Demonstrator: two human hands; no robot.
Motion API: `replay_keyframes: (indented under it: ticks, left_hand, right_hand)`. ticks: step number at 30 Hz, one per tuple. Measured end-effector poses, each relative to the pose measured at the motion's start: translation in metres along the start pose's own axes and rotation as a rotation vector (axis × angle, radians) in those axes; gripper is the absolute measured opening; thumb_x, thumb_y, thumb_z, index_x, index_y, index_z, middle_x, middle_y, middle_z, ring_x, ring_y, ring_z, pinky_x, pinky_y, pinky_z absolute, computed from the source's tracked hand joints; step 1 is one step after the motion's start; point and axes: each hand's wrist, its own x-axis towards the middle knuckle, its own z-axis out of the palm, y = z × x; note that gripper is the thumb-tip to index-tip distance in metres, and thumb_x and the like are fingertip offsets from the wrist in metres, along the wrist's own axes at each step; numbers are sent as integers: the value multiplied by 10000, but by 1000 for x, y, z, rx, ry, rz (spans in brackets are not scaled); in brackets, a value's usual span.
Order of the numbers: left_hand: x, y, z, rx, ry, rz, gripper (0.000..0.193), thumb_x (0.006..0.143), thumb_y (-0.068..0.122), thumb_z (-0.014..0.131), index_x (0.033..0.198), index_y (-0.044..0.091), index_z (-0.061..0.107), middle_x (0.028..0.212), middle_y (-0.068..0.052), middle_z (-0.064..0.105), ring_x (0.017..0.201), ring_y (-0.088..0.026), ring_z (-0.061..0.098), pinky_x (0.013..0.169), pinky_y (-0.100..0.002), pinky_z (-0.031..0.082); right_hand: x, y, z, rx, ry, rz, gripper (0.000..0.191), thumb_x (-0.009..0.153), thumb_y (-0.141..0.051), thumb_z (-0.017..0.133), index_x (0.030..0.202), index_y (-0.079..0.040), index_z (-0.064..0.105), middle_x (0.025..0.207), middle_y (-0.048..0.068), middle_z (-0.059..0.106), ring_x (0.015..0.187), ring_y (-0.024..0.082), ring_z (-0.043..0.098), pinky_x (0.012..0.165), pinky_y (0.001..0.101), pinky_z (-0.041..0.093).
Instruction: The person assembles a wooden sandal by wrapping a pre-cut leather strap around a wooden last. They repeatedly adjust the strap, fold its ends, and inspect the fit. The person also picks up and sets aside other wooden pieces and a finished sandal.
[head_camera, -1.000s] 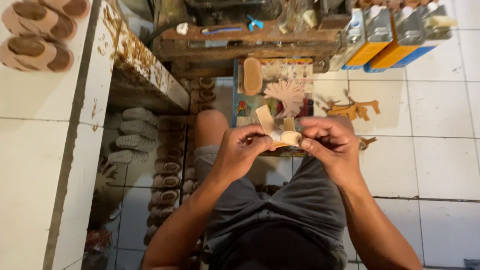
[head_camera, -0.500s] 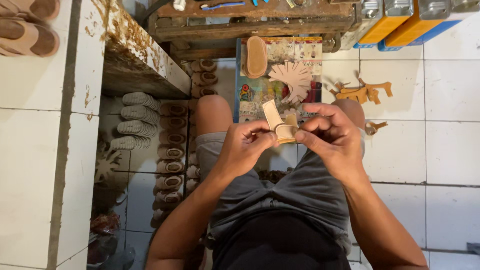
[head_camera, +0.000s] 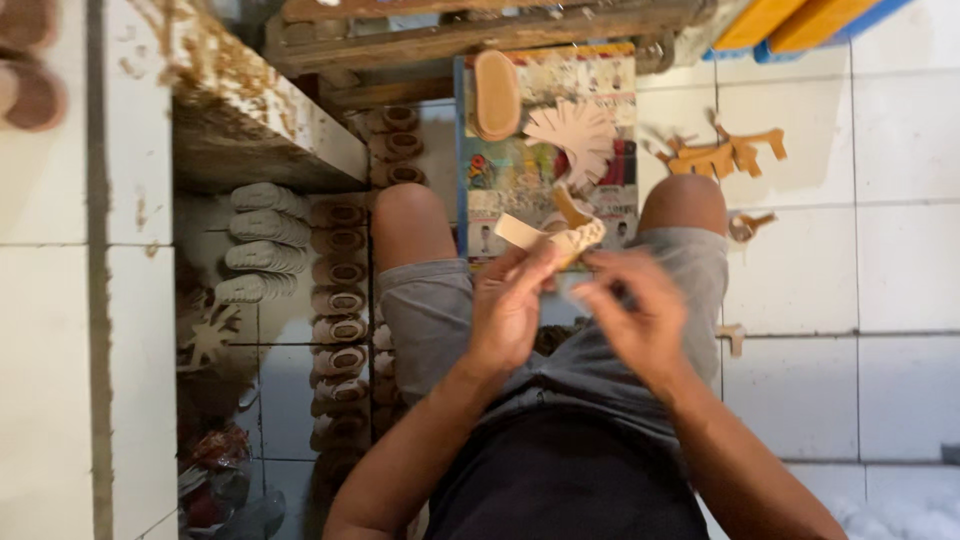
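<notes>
While the left hand (head_camera: 515, 305) pinched a tan woven strap (head_camera: 555, 232) above the lap, the right hand (head_camera: 635, 315) hovered just beside it, fingers loosely curled, apparently holding nothing. Beyond the knees, a printed board (head_camera: 520, 175) on the floor carried a sole (head_camera: 496, 95) and fanned strips (head_camera: 575, 135).

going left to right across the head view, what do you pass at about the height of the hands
white tiled ledge → rows of pale soles → column of brown sandal pieces → left hand holding a tan strap piece → right hand → small tan offcut on the white tiled floor
</notes>
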Motion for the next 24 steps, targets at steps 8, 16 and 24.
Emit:
replay_keyframes:
  ticks: [8, 16, 24]
  left_hand:
    - [79, -60, -1, 760, 22, 96, 426, 1010, 312, 644, 1296, 0, 688, 1225, -158, 704, 1071, -251, 648, 924, -386, 496]
    - [103, -93, 21, 1782, 113, 81, 872, 872, 348, 750, 1583, 24, 364, 1339, -255, 543, 1222, -427, 532, 996, -562, 454]
    - [84, -56, -3, 48, 34, -337, 565, 933, 408, 761, 1322, 56, 552, 1055, -112, 691, 820, -219, 723, 650, -356, 591]
  right_hand:
    - [-44, 52, -52, 111, 252, 338, 91, 1064, -74, 641, 1065, -2, 696, 1021, 37, 668, 945, 112, 603, 878, 255, 490]
    - [-77, 66, -95, 68, 450, 386, 85, 1002, -64, 730, 975, 12, 704, 1190, 60, 621, 1006, 110, 580, 841, 242, 478]
    - [-60, 49, -66, -167, 228, 241, 196, 874, -42, 820, 1027, 19, 715, 1183, 131, 649, 1068, 227, 660, 916, 309, 525]
